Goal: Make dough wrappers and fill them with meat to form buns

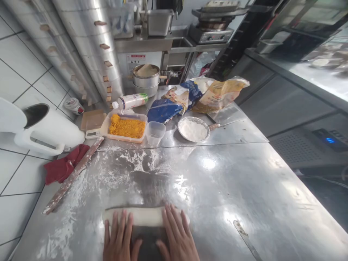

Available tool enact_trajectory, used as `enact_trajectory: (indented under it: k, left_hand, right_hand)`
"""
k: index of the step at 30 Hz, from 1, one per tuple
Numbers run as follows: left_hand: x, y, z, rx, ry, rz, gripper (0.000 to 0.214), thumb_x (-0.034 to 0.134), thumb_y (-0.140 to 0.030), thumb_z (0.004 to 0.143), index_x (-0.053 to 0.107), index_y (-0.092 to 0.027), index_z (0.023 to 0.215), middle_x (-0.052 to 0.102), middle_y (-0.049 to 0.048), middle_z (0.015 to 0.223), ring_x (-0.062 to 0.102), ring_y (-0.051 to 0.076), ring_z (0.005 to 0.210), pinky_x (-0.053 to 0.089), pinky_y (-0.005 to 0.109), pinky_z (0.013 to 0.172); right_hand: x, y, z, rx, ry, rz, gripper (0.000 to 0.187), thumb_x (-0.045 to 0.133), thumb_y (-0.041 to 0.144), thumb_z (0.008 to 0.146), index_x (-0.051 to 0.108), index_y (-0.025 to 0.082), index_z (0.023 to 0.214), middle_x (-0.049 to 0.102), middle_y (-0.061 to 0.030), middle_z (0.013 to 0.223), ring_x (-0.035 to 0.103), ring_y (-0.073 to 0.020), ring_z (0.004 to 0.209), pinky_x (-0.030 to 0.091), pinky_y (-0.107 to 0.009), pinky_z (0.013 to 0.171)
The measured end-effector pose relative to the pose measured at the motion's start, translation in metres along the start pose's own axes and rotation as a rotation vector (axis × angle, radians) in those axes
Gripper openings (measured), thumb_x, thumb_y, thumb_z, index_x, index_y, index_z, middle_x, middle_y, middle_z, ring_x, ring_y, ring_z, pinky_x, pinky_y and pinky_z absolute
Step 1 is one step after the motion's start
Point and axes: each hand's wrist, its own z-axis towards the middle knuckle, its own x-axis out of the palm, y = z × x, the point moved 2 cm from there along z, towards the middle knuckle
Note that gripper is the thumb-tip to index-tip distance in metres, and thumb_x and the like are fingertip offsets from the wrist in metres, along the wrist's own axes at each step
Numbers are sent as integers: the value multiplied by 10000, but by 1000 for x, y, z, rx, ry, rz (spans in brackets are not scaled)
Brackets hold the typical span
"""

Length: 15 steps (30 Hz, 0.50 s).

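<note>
A pale roll of dough (147, 216) lies crosswise on the steel table near its front edge. My left hand (118, 237) rests palm down over the roll's left end, fingers stretched forward across it. Over the right end lies my right hand (178, 235), flat as well, with its fingers extended. Both thumbs point inward, and a stretch of bare dough shows between the hands. Neither hand grips anything.
Flour dusts the steel table (217, 188). A floury wooden stick (73, 175) and red cloth (65, 165) lie left, a metal scraper (246, 239) right. Behind are an orange filling tub (126, 127), plastic cup (156, 133), flour bowl (193, 129), bags (174, 103) and white pitcher (51, 127).
</note>
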Motion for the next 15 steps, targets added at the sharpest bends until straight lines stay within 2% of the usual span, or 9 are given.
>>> enact_trajectory:
  k: [1,3,5,7,8,10,12,15]
  left_hand:
    - [3,5,21,-6,47,-1,803,638,-399,935,305,-232,1647,341,121,1718,228,364,1629,156,641,1335]
    - [9,24,90,-78,120,7,726,573,-484,973,372,-222,1620,360,151,1707,239,390,1621,174,676,1312]
    - [10,44,164,-232,14,28,636,474,-521,1015,503,-164,1540,329,189,1714,214,436,1618,151,738,1283]
    - [13,55,217,-237,-53,17,595,421,-502,1039,549,-149,1500,343,187,1710,239,427,1613,152,722,1288]
    - [17,57,232,-191,-48,3,583,415,-491,1043,553,-152,1496,368,182,1700,269,414,1605,171,695,1295]
    - [27,56,245,-64,14,-24,589,425,-479,1040,518,-154,1523,422,186,1671,336,391,1581,221,643,1297]
    - [41,55,251,12,67,-38,606,423,-465,1041,472,-145,1553,492,201,1621,420,374,1534,264,616,1282]
    - [56,55,261,35,85,-41,613,397,-466,1048,446,-141,1565,584,213,1533,512,363,1454,306,620,1246]
  right_hand:
    - [4,-9,18,36,17,7,803,581,521,986,356,57,1602,394,-188,1677,237,-369,1605,124,-568,1338]
    - [7,-40,77,107,-63,75,674,524,529,1016,455,124,1549,439,-188,1649,295,-383,1578,242,-640,1286]
    - [5,-79,140,401,-217,146,465,492,449,1045,610,145,1377,575,-200,1506,382,-383,1523,336,-642,1236]
    - [1,-104,184,509,-289,134,440,422,422,1069,624,113,1309,643,-237,1339,476,-414,1417,410,-663,1143]
    - [-1,-110,197,508,-293,143,408,411,398,1075,633,137,1295,664,-212,1293,525,-387,1365,438,-628,1127]
    - [2,-112,206,440,-263,158,385,422,377,1073,632,167,1317,675,-181,1300,546,-351,1348,435,-585,1153]
    - [14,-110,205,363,-219,177,417,453,380,1062,602,165,1387,643,-177,1412,493,-342,1426,393,-573,1214]
    - [34,-110,197,310,-168,191,521,443,391,1065,501,113,1501,548,-201,1552,395,-360,1521,323,-613,1267]
